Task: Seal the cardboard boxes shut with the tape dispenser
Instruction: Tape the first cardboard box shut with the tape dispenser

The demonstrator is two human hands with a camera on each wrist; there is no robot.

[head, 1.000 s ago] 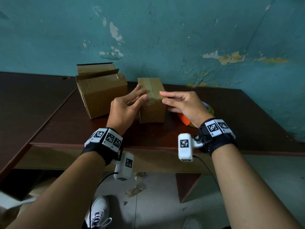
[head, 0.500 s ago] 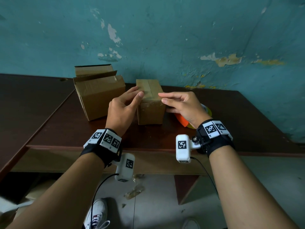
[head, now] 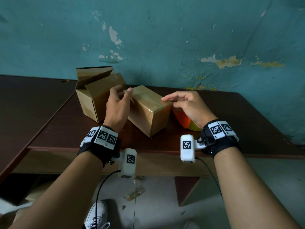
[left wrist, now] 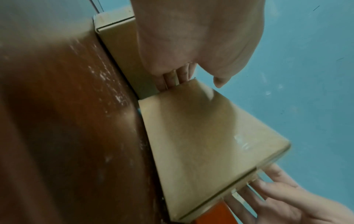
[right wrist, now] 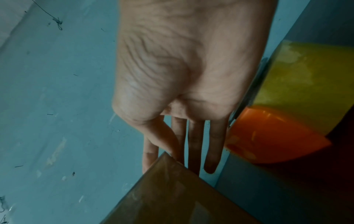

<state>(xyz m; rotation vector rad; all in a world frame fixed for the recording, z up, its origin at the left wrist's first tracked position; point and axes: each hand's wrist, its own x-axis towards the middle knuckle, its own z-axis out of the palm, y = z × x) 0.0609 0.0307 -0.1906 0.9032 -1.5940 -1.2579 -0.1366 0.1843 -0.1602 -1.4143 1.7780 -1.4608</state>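
On the dark wooden counter [head: 247, 123], seen from the head camera, a closed small box [head: 148, 111] lies skewed, its long axis running from about 11 o'clock at the far end to 5 o'clock at the near corner. The left hand [head: 117, 109] is at its far left end, fingers loosely bent and spread, thumb tip by the top edge; whether they grip cannot be told from here. The right hand [head: 188, 104] reaches from 3 o'clock, fingers straight, tips touching the box's right top edge. An open bigger box [head: 92, 96] stands just beside, at 10 o'clock. An orange and yellow tape dispenser [head: 186, 120] lies at 3 o'clock, partly under the right hand.

From the left wrist, the left hand [left wrist: 191, 37] has fingers [left wrist: 172, 77] straight against the box's [left wrist: 201, 136] far end, thumb free above it. The right hand [left wrist: 287, 204] touches the opposite end.

From the right wrist, the right hand [right wrist: 187, 68] is flat, relaxed, its fingers [right wrist: 193, 144] meeting the box [right wrist: 172, 197] corner; the tape dispenser [right wrist: 277, 128] sits beside it, ungripped.
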